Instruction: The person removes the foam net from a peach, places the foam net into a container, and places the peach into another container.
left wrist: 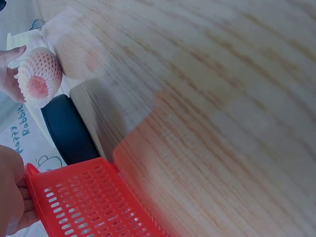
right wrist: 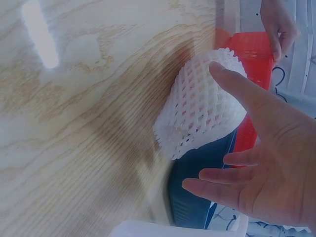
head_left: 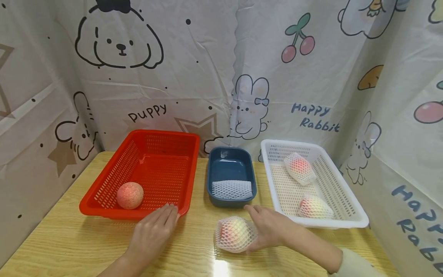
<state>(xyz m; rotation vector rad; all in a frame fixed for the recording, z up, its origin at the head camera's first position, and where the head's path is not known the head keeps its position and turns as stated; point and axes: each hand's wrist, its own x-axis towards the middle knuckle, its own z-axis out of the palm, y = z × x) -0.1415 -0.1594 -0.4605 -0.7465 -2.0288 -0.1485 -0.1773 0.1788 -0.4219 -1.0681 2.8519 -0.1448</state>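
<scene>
The right hand [head_left: 268,227] is open around one side of the netted fruit [head_left: 233,234], in front of the blue dish [head_left: 231,169]; the left hand [head_left: 154,229] lies over the near rim of the red basket [head_left: 162,175], and I cannot tell whether it grips. Unwrapping looks partly done: bare fruit [head_left: 130,195] in that basket, net [head_left: 232,190] in the dish. Three remain wrapped, counting the far fruit [head_left: 299,168] and near fruit [head_left: 315,207] in the white basket [head_left: 332,223].

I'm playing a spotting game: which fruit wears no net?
The fruit in the red basket: it is bare, while the other three wear white nets.
</scene>
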